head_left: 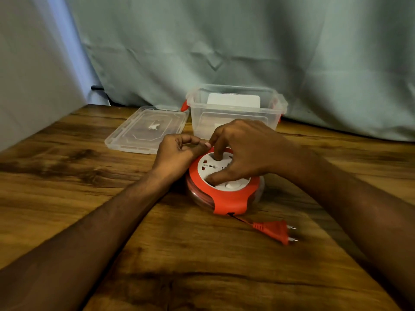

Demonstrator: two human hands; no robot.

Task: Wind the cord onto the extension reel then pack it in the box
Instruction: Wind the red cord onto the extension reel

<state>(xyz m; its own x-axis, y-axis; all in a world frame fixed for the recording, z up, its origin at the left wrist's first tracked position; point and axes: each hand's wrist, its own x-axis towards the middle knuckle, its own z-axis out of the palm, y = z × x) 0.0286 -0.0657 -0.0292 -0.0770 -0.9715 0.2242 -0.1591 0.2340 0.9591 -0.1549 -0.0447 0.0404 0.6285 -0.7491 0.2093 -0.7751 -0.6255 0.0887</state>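
Observation:
A round red and white extension reel [226, 194] lies flat on the wooden table [67, 167]. A short length of red cord leaves its near side and ends in a red plug [275, 231] lying on the table. My right hand [242, 149] rests on top of the reel, with a finger and the thumb pressed into its white socket face. My left hand [177, 153] sits against the reel's left rim, fingers curled; what it pinches is not visible. Behind the reel stands the clear plastic box [235, 113], open at the top.
The box's clear lid [146, 129] lies flat on the table to the left of the box. A grey-green cloth backdrop [247, 41] hangs behind the table. A pale wall [29, 75] borders the left side.

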